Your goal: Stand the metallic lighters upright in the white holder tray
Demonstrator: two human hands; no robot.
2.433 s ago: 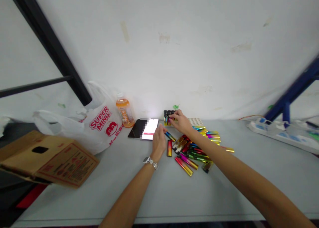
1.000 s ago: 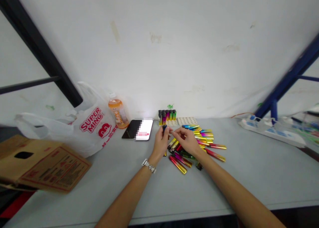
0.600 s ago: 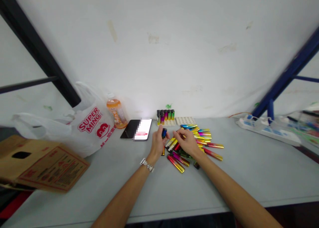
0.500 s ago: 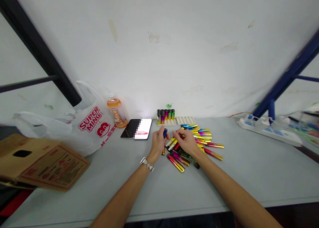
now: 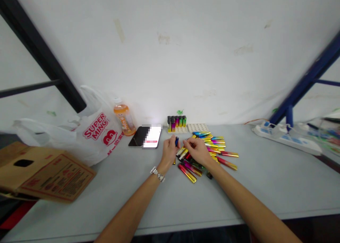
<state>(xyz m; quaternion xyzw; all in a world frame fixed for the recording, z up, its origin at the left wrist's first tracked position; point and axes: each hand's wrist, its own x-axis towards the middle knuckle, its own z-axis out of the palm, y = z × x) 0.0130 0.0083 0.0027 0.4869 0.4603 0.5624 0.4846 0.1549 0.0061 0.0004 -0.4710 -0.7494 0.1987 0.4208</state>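
My left hand [image 5: 169, 151] is closed around an upright lighter [image 5: 176, 141] whose dark blue top shows above the fingers. Just to its right, my right hand [image 5: 197, 150] has thumb and fingers pinched together above a loose pile of shiny lighters [image 5: 217, 148]; anything between those fingertips is hidden. The pile's metallic casings run through red, gold, purple and blue, and part of it lies under the right hand. Behind the hands, several lighters [image 5: 177, 122] stand upright in a cream holder [image 5: 182, 131]. A second cream holder [image 5: 198, 128] beside it has no lighters standing in it.
To the left are a tablet [image 5: 145, 136], an orange drink bottle [image 5: 124, 119], a white plastic bag [image 5: 90, 143] and an open cardboard box [image 5: 58, 179]. A white power strip [image 5: 287, 140] lies at the right, below a blue metal frame [image 5: 305, 80]. The wall rises behind the table.
Both hands stay almost in place. The right fingertips have shifted very slightly left, toward the left hand; the lighters on the table and in the holder look the same.
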